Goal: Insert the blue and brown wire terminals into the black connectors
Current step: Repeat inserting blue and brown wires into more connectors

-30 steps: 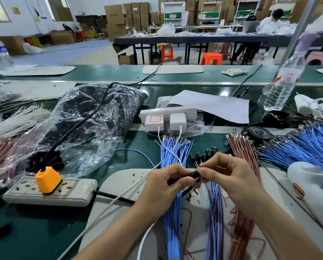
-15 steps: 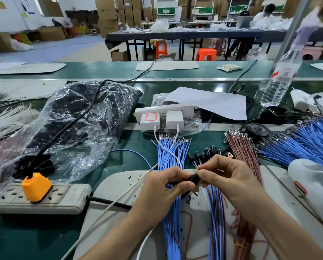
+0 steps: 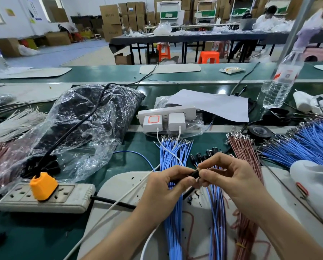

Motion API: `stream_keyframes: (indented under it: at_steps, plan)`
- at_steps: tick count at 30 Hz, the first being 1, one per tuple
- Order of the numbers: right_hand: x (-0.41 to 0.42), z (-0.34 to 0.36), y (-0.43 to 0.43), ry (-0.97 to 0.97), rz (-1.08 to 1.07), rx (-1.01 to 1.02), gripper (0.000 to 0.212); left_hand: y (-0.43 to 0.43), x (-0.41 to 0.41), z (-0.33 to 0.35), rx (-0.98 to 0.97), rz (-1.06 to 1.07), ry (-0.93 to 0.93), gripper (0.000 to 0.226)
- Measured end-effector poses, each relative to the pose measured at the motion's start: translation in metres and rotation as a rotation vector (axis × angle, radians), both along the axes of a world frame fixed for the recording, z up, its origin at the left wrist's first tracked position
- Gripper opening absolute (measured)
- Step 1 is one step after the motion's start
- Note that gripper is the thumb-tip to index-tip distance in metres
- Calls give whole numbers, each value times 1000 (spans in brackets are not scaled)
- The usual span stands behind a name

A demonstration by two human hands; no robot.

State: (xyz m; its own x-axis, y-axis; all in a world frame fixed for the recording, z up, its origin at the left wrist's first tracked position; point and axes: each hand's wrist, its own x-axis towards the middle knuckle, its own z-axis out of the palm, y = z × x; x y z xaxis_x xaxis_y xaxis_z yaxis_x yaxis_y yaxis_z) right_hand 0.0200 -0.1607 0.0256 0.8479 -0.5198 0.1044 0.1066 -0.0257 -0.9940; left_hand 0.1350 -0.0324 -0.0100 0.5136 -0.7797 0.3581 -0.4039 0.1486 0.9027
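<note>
Barely budged from a second ago, mid-frame: still pinching the connector with left hand, right hand nipping probably a wire end at its mouth, so likely mid-insertion.

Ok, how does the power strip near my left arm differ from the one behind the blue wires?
The near power strip is dingy beige, lies flat and carries one orange plug. The far power strip is clean white, tipped towards the camera, and carries two white chargers. Both have something plugged in.
</note>
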Motion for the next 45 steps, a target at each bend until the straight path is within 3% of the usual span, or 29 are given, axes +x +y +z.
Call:
stream_keyframes:
  at_steps: [3,9,20,35,43,45]
  plan:
    - [-2,2,0,-31,17,-27,14,-1,0,-2,13,18,-27,13]
    - [-3,8,-5,-185,-155,-39,15,-2,-1,-5,-5,-18,-19,13]
    - [-4,9,9,-149,-23,-28,8,-3,1,-7,-38,-64,8,18]
    - [-4,-3,6,8,-103,-605,26,-3,0,-3,-33,15,-115,32]
    - [-2,-2,-4,44,47,-98,4,-2,-1,1,-8,3,-68,29]
    - [-3,-2,-6,87,90,-30,12,-1,-2,1,-4,-22,-28,28]
